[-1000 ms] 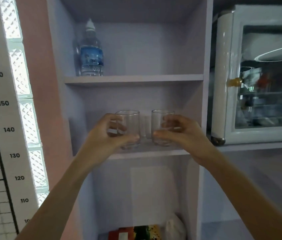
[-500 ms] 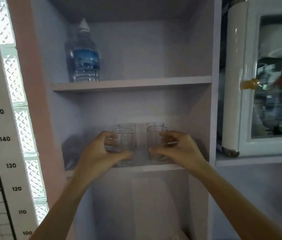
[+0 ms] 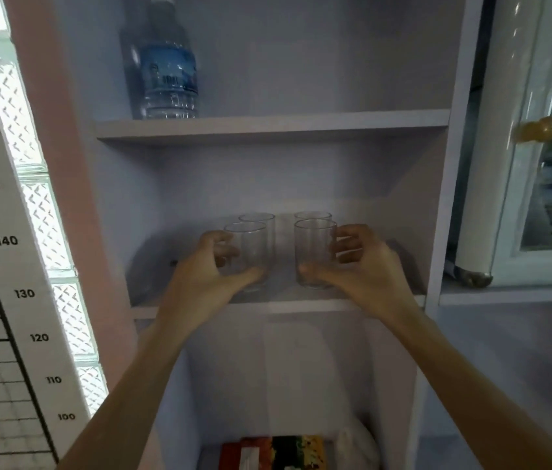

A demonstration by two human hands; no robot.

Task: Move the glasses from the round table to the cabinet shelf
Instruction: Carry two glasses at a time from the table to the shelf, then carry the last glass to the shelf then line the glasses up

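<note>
— Left hand (image 3: 206, 276)?
— Wrapped round a clear, straight-walled left front glass (image 3: 251, 252): thumb low across the front, fingers (image 3: 213, 239) curled at its left side. Upright on the pale lilac middle shelf (image 3: 284, 305) of the cabinet, near the front edge.
— Right hand (image 3: 359, 266)?
— Mirrored. Gripping the matching clear right front glass (image 3: 313, 252), thumb at the base, fingers curled against the right wall. Upright on the same shelf, a gap apart from the other.
— Behind those?
— Two more clear tumblers, the left rear glass (image 3: 261, 218) and the right rear glass (image 3: 312, 216), each directly behind a front one, only rims and upper walls showing. Touching or just apart: cannot tell.
— Elsewhere?
— At the left of the pale upper shelf (image 3: 268, 125), a clear plastic water bottle with a blue label (image 3: 169, 72). In the lower compartment, a multicoloured box (image 3: 278, 452) beside a white bag (image 3: 359, 442). Right of the cabinet, a white glass-door unit (image 3: 546, 266) with a round brass knob (image 3: 539, 128). At far left, a white height chart with black numbers (image 3: 6, 239).
</note>
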